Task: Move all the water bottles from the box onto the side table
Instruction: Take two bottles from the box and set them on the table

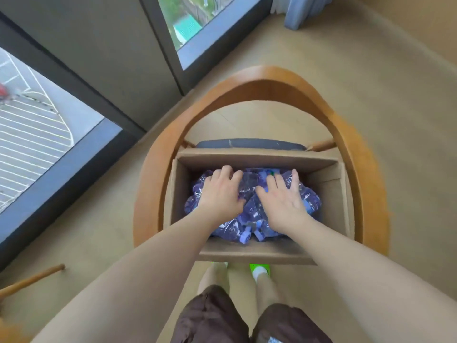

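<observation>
Now both hands, left (220, 193) and right (284, 196), are lying spread on the bottles (249, 226) piled inside the box (257, 157), gripping nothing; each should be closing round one bottle's body.

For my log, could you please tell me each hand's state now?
Left hand: open, resting on the water bottles.
Right hand: open, resting on them too.
</observation>
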Action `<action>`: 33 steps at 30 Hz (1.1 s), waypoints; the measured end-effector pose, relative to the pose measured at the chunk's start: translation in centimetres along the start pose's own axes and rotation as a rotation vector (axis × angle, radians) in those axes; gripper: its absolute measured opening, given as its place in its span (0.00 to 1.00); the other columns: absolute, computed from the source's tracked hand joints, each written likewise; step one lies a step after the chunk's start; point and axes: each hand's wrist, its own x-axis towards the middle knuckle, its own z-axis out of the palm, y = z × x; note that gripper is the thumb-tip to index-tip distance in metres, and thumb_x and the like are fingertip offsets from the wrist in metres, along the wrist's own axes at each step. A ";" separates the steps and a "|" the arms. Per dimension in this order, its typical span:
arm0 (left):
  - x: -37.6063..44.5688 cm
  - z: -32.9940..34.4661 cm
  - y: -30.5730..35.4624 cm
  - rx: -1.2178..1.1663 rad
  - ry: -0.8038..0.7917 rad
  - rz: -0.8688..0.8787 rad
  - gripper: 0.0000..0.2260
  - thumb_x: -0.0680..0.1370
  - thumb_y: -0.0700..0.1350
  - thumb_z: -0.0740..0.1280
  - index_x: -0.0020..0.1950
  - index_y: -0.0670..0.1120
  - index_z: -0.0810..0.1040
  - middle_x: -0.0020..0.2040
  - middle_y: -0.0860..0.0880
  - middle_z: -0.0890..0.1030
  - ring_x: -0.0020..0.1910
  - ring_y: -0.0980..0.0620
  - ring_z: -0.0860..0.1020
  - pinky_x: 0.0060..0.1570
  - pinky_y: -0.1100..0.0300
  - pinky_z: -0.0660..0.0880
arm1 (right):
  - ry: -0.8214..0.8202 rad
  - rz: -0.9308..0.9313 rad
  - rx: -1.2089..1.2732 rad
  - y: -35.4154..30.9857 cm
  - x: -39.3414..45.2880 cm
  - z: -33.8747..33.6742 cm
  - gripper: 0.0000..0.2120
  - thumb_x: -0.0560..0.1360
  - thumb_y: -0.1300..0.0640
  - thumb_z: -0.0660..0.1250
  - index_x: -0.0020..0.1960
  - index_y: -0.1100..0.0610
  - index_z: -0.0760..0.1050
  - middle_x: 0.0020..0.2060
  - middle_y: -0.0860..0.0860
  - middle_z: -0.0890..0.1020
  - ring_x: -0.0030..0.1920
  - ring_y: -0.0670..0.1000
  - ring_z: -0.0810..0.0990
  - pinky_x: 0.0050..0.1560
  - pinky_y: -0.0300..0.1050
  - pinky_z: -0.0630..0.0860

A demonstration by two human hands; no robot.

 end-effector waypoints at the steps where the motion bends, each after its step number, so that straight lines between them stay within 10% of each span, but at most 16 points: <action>1: 0.2 0.5 0.0 0.004 -0.009 -0.024 0.25 0.72 0.53 0.70 0.66 0.48 0.70 0.59 0.45 0.71 0.57 0.41 0.72 0.55 0.48 0.70 | 0.019 -0.003 -0.031 0.1 0.0 0.3 0.34 0.62 0.54 0.73 0.67 0.51 0.68 0.66 0.60 0.67 0.70 0.62 0.60 0.67 0.76 0.41; 12: 2.2 1.0 -0.4 0.029 -0.108 -0.173 0.26 0.67 0.46 0.73 0.61 0.49 0.67 0.53 0.45 0.73 0.57 0.40 0.74 0.49 0.47 0.72 | 0.087 -0.016 0.011 0.4 0.4 0.3 0.33 0.63 0.58 0.72 0.66 0.52 0.65 0.58 0.55 0.73 0.63 0.59 0.67 0.68 0.74 0.47; 21: 0.8 -3.7 -1.1 -0.137 -0.087 -0.233 0.30 0.61 0.51 0.79 0.55 0.49 0.67 0.47 0.49 0.73 0.45 0.46 0.75 0.40 0.54 0.70 | 0.048 0.003 0.300 4.3 -0.9 -2.6 0.24 0.65 0.58 0.74 0.51 0.52 0.61 0.51 0.51 0.71 0.53 0.57 0.73 0.43 0.52 0.71; 27: -1.5 -11.2 0.1 -0.333 0.205 -0.360 0.25 0.58 0.50 0.76 0.46 0.48 0.66 0.40 0.53 0.74 0.40 0.48 0.75 0.29 0.58 0.64 | 0.162 0.063 0.671 7.3 -1.3 -9.9 0.26 0.56 0.48 0.75 0.46 0.50 0.63 0.40 0.47 0.72 0.41 0.54 0.75 0.33 0.47 0.65; 33: -5.9 -19.2 0.4 -0.570 0.521 -0.520 0.26 0.57 0.51 0.75 0.49 0.48 0.68 0.43 0.52 0.80 0.42 0.48 0.80 0.41 0.51 0.79 | 0.390 -0.046 0.877 5.8 -2.1 -20.1 0.28 0.53 0.47 0.75 0.49 0.48 0.68 0.41 0.44 0.78 0.40 0.52 0.78 0.40 0.45 0.75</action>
